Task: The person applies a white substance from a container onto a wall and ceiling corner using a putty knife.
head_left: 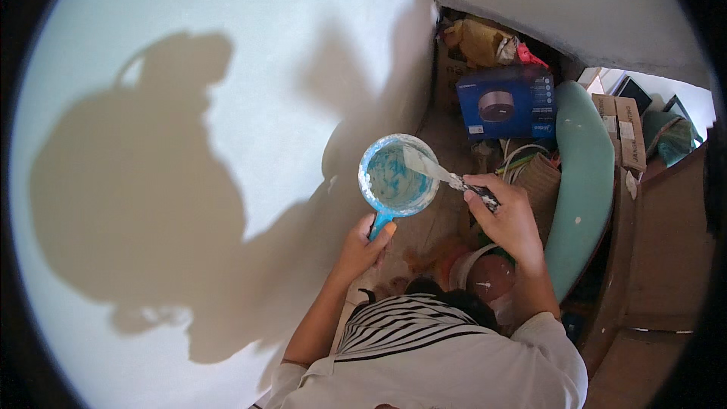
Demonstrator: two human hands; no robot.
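My left hand is closed around the handle of a blue plastic dipper, holding it up in front of my body. White paste is smeared over the dipper's rim and streaks its inside. In my right hand is a putty knife, gripped by its dark, paste-spotted handle. The knife's blade, coated with pale paste, reaches over the right side of the dipper's opening. Whether the blade touches the rim I cannot tell.
A pale wall with my shadow on it rises at the left. To the right stand a blue box, a long green cushion-like piece, a cardboard box and brown wooden furniture. A reddish-brown round container sits low beside my right forearm.
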